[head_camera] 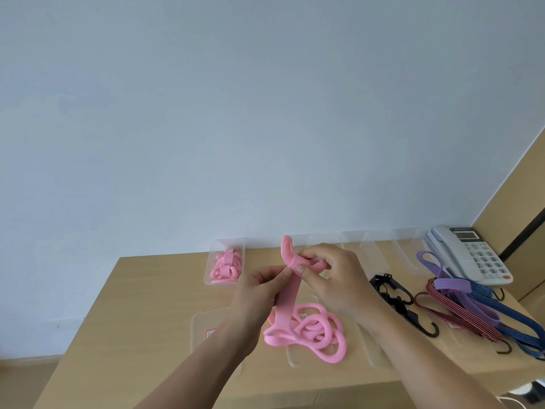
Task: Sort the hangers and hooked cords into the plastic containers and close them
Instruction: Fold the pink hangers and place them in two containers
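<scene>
**Pink band folded in the air before packing**

Both hands work above the middle of the pale wooden table (153,305). The left hand (262,286) pinches the pink flat rubbery band (286,305) between thumb and curled fingers. The right hand (333,276), fingers also curled round it, bends the band's upper end over, probably to fold it small enough to pack. The band's loose tail lies coiled on the near table below.

At the far left, a clear plastic container (213,252) already holds similar pink pieces and has no lid on it, so it seems the likely place for this one. To the right lie black hooked cords (392,293) and striped elastic cords (472,302), unsorted, near a grey desk telephone (472,255).
</scene>
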Motion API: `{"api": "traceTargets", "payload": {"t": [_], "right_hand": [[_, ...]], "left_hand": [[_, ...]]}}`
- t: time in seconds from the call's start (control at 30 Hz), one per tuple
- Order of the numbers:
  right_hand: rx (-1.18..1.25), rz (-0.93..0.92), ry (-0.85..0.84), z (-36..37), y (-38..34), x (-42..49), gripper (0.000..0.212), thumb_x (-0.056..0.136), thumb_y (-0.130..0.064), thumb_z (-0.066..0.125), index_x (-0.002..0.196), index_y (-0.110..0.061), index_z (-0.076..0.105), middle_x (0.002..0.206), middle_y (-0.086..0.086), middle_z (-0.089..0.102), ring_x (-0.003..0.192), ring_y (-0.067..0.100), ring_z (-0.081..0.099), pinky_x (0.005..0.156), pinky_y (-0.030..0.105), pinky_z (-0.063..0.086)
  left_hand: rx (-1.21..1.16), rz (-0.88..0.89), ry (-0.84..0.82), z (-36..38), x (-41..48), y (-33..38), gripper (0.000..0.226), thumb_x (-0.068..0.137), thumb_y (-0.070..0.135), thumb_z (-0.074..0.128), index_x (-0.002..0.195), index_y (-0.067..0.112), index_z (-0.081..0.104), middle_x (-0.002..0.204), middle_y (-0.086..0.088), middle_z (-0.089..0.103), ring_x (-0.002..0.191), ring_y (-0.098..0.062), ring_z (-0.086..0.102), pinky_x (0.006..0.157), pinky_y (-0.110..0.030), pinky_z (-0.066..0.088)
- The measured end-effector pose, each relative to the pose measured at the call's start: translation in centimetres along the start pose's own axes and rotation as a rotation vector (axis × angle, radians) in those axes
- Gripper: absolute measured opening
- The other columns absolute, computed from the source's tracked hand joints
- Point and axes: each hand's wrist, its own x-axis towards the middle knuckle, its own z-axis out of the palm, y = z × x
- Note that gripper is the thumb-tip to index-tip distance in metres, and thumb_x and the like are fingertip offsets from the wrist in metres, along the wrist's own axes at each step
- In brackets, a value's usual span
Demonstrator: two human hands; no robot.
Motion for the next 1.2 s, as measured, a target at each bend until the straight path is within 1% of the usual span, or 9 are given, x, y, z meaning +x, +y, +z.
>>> {"api": "traceTargets", "payload": {"t": [0.1, 0.27, 0.4, 0.53, 0.67, 0.87, 1.0, 1.13, 1.2], "right_hand": [[0.02, 0.015, 0.01, 0.2, 0.3, -0.1, 0.012, 0.083, -0.014, 0.076, 0.087, -0.026, 0.075, 0.08, -0.017, 0.07, 0.081, 0.008, 0.063, 0.07, 0.017, 0.048], [-0.003, -0.031, 0.096, 0.8, 0.5, -0.5, 0.019, 0.077, -0.006, 0.08, 0.088, -0.02, 0.075, 0.081, -0.017, 0.068, 0.083, 0.005, 0.063, 0.071, 0.015, 0.048], [-0.071, -0.198, 0.18, 1.2, 0.4, -0.8, 0.019, 0.076, 0.001, 0.081, 0.088, -0.012, 0.075, 0.084, -0.005, 0.068, 0.077, 0.007, 0.061, 0.068, 0.019, 0.048], [-0.08, -0.281, 0.243, 1.9, 0.1, -0.9, 0.024, 0.073, 0.01, 0.078, 0.085, -0.01, 0.075, 0.083, 0.001, 0.064, 0.069, 0.015, 0.061, 0.062, 0.026, 0.049], [-0.057, -0.313, 0.226, 2.1, 0.1, -0.8, 0.028, 0.071, 0.014, 0.076, 0.084, -0.011, 0.075, 0.085, 0.0, 0.064, 0.072, 0.011, 0.063, 0.063, 0.029, 0.053], [0.199, 0.008, -0.024, 1.4, -0.3, -0.6, 0.027, 0.083, -0.003, 0.07, 0.095, -0.027, 0.07, 0.096, -0.013, 0.07, 0.095, 0.011, 0.068, 0.074, 0.039, 0.06], [0.427, 0.181, -0.077, 1.2, -0.8, 0.0, 0.01, 0.091, -0.018, 0.071, 0.098, -0.026, 0.072, 0.09, -0.002, 0.073, 0.079, 0.01, 0.069, 0.066, 0.034, 0.061], [0.26, 0.177, -0.088, 1.2, -0.7, 0.5, 0.013, 0.092, -0.015, 0.069, 0.1, -0.022, 0.076, 0.083, -0.007, 0.074, 0.071, 0.014, 0.07, 0.066, 0.037, 0.062], [0.219, 0.174, -0.071, 1.1, -0.5, 0.6, 0.016, 0.09, -0.013, 0.07, 0.1, -0.024, 0.076, 0.081, -0.01, 0.074, 0.068, 0.01, 0.069, 0.068, 0.035, 0.061]], "left_hand": [[0.007, -0.074, -0.01, -0.3, 0.0, 0.0, 0.029, 0.088, 0.041, 0.071, 0.089, 0.014, 0.082, 0.088, -0.017, 0.077, 0.078, -0.026, 0.071, 0.077, -0.041, 0.056], [0.033, -0.136, -0.025, -0.7, 0.1, -0.2, 0.012, 0.091, 0.021, 0.075, 0.087, 0.013, 0.083, 0.09, -0.019, 0.078, 0.076, -0.028, 0.075, 0.066, -0.032, 0.059], [0.007, -0.086, 0.001, -0.2, -0.2, -0.1, 0.036, 0.076, 0.048, 0.079, 0.088, 0.014, 0.083, 0.088, -0.018, 0.078, 0.079, -0.028, 0.073, 0.076, -0.039, 0.055], [-0.034, -0.058, 0.075, 0.2, 0.0, 0.0, 0.041, 0.074, 0.05, 0.079, 0.088, 0.011, 0.082, 0.091, -0.019, 0.077, 0.084, -0.027, 0.072, 0.082, -0.043, 0.056], [-0.018, -0.027, 0.11, 0.3, 0.0, 0.0, 0.035, 0.076, 0.047, 0.077, 0.088, 0.014, 0.082, 0.1, -0.024, 0.076, 0.1, -0.041, 0.072, 0.097, -0.057, 0.054], [0.022, 0.032, 0.064, -0.5, -0.1, 0.2, 0.033, 0.083, 0.04, 0.071, 0.101, 0.014, 0.08, 0.101, -0.017, 0.078, 0.103, -0.035, 0.073, 0.1, -0.06, 0.054], [0.058, 0.087, 0.047, -0.7, -0.2, 0.6, 0.026, 0.083, 0.038, 0.072, 0.096, 0.017, 0.081, 0.092, -0.012, 0.079, 0.09, -0.03, 0.073, 0.088, -0.047, 0.059], [0.084, 0.111, 0.016, -0.8, -0.1, 0.5, 0.031, 0.083, 0.037, 0.073, 0.104, 0.015, 0.079, 0.087, -0.008, 0.077, 0.081, -0.014, 0.07, 0.072, -0.027, 0.055], [0.058, 0.085, 0.013, -0.8, -0.1, 0.5, 0.03, 0.082, 0.037, 0.075, 0.105, 0.018, 0.079, 0.092, -0.01, 0.078, 0.084, -0.016, 0.072, 0.076, -0.033, 0.059]]}}
